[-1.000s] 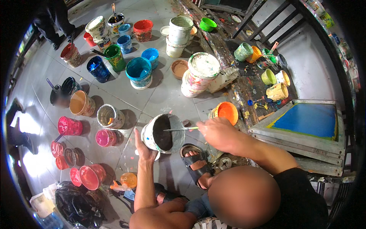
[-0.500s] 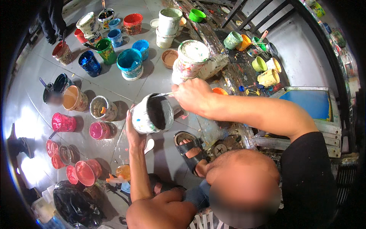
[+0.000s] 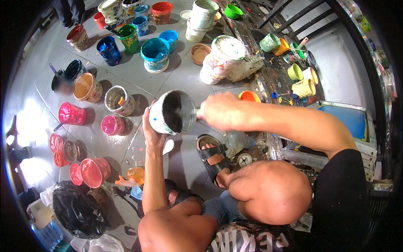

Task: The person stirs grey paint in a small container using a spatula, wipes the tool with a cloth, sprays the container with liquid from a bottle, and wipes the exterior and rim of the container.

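- The left hand (image 3: 152, 128) cups a paint-smeared bucket (image 3: 172, 112) from below and behind, fingers wrapped round its wall, tilting the mouth toward the camera above the tiled floor (image 3: 138, 80).
- The right hand (image 3: 220, 111) is closed round a stirring tool whose tip reaches into the bucket; the tool itself is mostly hidden.
- Inside, the bucket looks dark, coated with black or deep grey paint.
- Risk: tilted this far and held by one palm, the bucket could slip or spill onto the sandalled foot (image 3: 214, 157) just below if the stirring turns forceful.
- Nearby stand a teal tub (image 3: 155, 52), a blue pot (image 3: 108, 49), a green pot (image 3: 128, 37) and pink pots (image 3: 71, 113), each holding paint of its own colour.
- An elbow swing could upset the orange cup (image 3: 249, 96) beside the right wrist.
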The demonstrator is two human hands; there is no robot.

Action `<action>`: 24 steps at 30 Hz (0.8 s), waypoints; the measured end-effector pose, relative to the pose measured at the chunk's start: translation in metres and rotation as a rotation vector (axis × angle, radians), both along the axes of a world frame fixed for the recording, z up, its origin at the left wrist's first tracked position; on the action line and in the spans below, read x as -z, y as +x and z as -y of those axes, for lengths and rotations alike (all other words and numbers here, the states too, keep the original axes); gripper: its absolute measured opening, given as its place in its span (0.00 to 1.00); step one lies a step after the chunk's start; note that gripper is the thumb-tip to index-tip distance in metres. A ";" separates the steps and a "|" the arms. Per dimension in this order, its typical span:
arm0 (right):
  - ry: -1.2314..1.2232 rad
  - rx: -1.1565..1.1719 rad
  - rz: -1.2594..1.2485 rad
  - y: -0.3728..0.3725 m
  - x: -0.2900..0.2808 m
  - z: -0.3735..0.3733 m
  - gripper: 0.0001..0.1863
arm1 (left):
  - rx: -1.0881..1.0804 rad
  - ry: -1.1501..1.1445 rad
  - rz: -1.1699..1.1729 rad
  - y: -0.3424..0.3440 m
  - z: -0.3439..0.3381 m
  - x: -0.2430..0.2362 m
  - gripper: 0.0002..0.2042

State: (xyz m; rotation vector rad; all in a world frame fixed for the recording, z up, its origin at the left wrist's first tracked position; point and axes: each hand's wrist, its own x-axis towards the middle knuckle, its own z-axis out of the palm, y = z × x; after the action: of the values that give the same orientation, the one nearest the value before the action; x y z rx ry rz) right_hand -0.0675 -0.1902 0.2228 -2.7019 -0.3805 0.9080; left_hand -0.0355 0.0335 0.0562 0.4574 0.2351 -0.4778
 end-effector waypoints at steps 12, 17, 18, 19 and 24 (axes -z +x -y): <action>-0.279 -0.275 0.057 0.012 -0.062 -0.076 0.12 | -0.051 -0.015 -0.046 -0.004 -0.022 0.010 0.23; -0.204 -0.235 0.308 0.033 0.018 -0.012 0.11 | -0.055 -0.091 -0.087 -0.011 -0.005 0.005 0.20; -0.206 -0.290 0.291 0.031 0.007 -0.026 0.11 | -0.079 -0.070 -0.065 -0.009 -0.011 0.007 0.20; -0.106 -0.353 0.233 0.012 -0.004 -0.039 0.11 | -0.102 -0.048 -0.044 -0.007 -0.018 0.011 0.20; -0.506 -0.409 0.347 0.062 -0.062 -0.072 0.09 | -0.087 -0.097 -0.088 -0.011 -0.005 0.020 0.20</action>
State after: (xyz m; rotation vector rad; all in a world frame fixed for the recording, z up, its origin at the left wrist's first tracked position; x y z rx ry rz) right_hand -0.0059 -0.1184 0.2844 -3.3358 -0.9120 0.6932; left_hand -0.0469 0.0387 0.0363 0.3306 0.3143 -0.4221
